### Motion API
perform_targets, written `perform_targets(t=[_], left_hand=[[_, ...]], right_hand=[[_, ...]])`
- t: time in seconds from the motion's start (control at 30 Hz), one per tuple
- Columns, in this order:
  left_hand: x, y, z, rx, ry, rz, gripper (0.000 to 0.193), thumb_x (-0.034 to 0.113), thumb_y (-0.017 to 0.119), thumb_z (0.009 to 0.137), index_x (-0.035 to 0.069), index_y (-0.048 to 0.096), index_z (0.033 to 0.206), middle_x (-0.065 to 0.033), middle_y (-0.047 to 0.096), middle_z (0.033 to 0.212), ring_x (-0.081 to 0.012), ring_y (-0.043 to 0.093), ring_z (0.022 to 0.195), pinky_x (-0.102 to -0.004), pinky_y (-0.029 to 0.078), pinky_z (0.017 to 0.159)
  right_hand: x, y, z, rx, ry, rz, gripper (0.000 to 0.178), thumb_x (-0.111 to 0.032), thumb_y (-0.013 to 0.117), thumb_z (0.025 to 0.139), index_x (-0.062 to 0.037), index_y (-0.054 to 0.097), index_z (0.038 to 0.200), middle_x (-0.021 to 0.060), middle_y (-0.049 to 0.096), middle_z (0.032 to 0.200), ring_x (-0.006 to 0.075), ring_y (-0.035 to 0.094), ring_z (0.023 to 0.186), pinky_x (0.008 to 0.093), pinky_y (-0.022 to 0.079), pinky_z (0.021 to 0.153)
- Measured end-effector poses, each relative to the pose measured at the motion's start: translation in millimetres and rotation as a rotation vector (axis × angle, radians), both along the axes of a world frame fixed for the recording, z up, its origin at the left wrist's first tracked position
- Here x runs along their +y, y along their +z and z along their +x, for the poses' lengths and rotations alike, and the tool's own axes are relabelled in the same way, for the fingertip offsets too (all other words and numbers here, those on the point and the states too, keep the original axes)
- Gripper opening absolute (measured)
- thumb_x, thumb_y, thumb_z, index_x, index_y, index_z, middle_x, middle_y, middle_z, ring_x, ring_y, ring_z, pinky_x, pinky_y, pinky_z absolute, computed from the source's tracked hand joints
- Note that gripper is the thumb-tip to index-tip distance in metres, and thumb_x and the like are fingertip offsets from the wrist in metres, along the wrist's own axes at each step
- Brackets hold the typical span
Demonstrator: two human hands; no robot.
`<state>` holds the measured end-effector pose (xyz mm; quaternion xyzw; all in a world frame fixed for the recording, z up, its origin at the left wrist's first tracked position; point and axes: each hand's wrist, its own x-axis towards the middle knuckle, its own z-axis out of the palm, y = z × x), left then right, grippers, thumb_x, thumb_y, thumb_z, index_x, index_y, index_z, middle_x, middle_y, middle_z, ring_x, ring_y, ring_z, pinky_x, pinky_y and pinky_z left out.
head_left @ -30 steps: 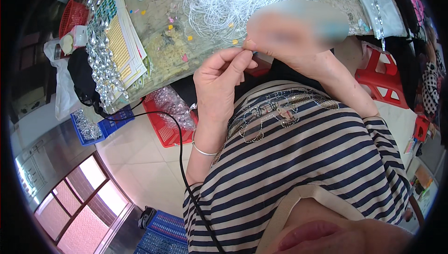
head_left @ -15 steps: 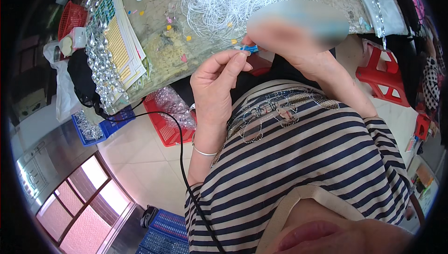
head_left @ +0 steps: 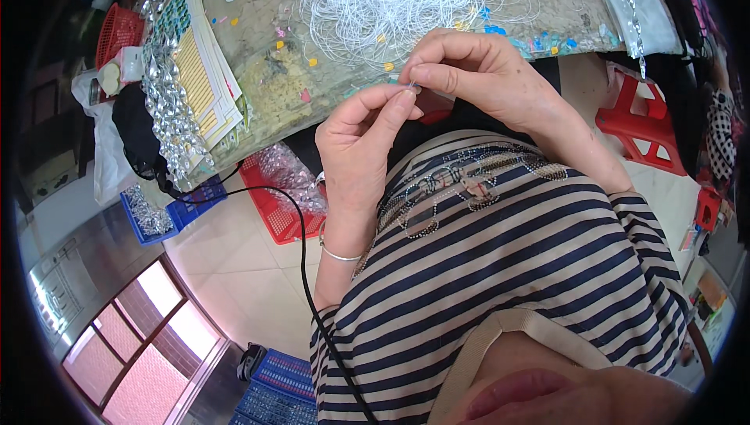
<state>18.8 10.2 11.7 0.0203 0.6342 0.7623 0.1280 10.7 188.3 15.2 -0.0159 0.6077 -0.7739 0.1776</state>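
Observation:
Just off the front edge of the worktable (head_left: pixel 262 81), my two hands meet fingertip to fingertip. Thumb and forefinger of my left hand (head_left: pixel 361 134) are pinched on a small clear piece (head_left: pixel 412 86), too tiny to name. From the other side my right hand (head_left: pixel 488 73) pinches at the same spot, its thumb against the forefinger, the other fingers curled. Beyond them on the table lies a loose heap of thin white cord (head_left: pixel 398 7). Small blue bits (head_left: pixel 494 30) and yellow bits are scattered near my right hand.
Strands of silvery twisted ornaments (head_left: pixel 166 105) hang over the table's left side beside stacked printed sheets (head_left: pixel 205 73). Below are a red basket (head_left: pixel 273 218) and a blue basket (head_left: pixel 199 198). A black cable (head_left: pixel 303 261) runs past my left arm. A red stool (head_left: pixel 642 124) stands right.
The blue piece that showed between my fingertips is no longer seen there; a small clear piece shows instead. My right hand, blurred before, is now sharp and pinching. My left hand has barely moved.

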Motion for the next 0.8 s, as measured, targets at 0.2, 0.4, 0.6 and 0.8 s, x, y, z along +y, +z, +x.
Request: perform_targets(t=[0.2, 0.4, 0.6, 0.8], left_hand=[[-2.4, 1.0, 1.5, -0.017, 0.001, -0.03, 0.014, 0.006, 0.066, 0.085, -0.001, 0.066, 0.097, -0.0051, 0.067, 0.078, -0.0026, 0.048, 0.06, -0.0159, 0.033, 0.054], [-3.7, 1.1, 0.8, 0.001, 0.012, 0.018, 0.013, 0.005, 0.065, 0.085, -0.001, 0.066, 0.097, -0.0048, 0.067, 0.081, -0.0047, 0.053, 0.067, -0.0172, 0.04, 0.06], [-1.6, 1.3, 1.0, 0.02, 0.02, -0.01, 0.013, 0.005, 0.065, 0.085, 0.0, 0.066, 0.097, -0.0048, 0.066, 0.078, -0.0022, 0.049, 0.06, -0.0156, 0.033, 0.054], [-2.3, 1.8, 0.7, 0.014, 0.023, -0.055, 0.012, 0.007, 0.065, 0.085, 0.001, 0.067, 0.096, -0.0037, 0.067, 0.078, -0.0025, 0.05, 0.061, -0.0155, 0.035, 0.054]], right_hand=[[-1.9, 1.0, 0.8, 0.108, -0.01, 0.058, 0.014, -0.013, 0.057, 0.093, -0.0018, 0.066, 0.094, -0.0005, 0.058, 0.087, 0.0054, 0.053, 0.074, 0.0198, 0.045, 0.066], [-0.5, -2.9, -1.3, 0.246, -0.057, 0.114, 0.015, -0.012, 0.057, 0.092, -0.002, 0.067, 0.097, -0.0003, 0.059, 0.091, 0.0062, 0.053, 0.076, 0.019, 0.043, 0.067], [-1.4, 6.5, 2.9, -0.009, -0.004, 0.047, 0.015, -0.012, 0.06, 0.091, -0.001, 0.067, 0.097, 0.0006, 0.06, 0.092, 0.0064, 0.054, 0.08, 0.0227, 0.045, 0.072], [0.1, 0.3, -0.5, 0.525, -0.065, 0.461, 0.009, -0.008, 0.063, 0.086, 0.0005, 0.064, 0.088, 0.0051, 0.059, 0.088, 0.0145, 0.057, 0.08, 0.0273, 0.046, 0.072]])
